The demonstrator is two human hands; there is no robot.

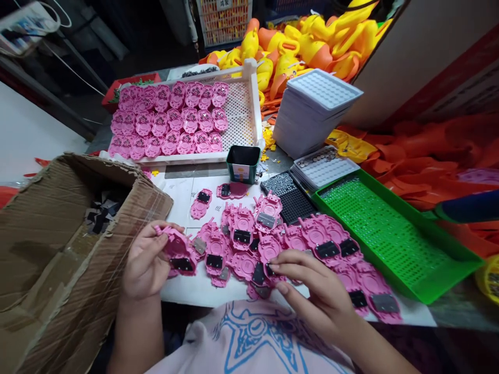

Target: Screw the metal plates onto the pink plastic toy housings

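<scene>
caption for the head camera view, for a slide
Left hand holds a pink casing while the right hand reaches over more pink casings beside a green tray.

Past my work table I am seeing yellow and orange plastic pieces (pixel 288 52) lying in a big heap, with a latticed crate (pixel 201 23) standing behind them, to the left. Over on my right, flat orange pieces (pixel 440 148) are spreading out near a yellow round container (pixel 490 278) that is showing at the edge of my view. At my upper left, a thin white cable (pixel 78 72) is hanging
</scene>
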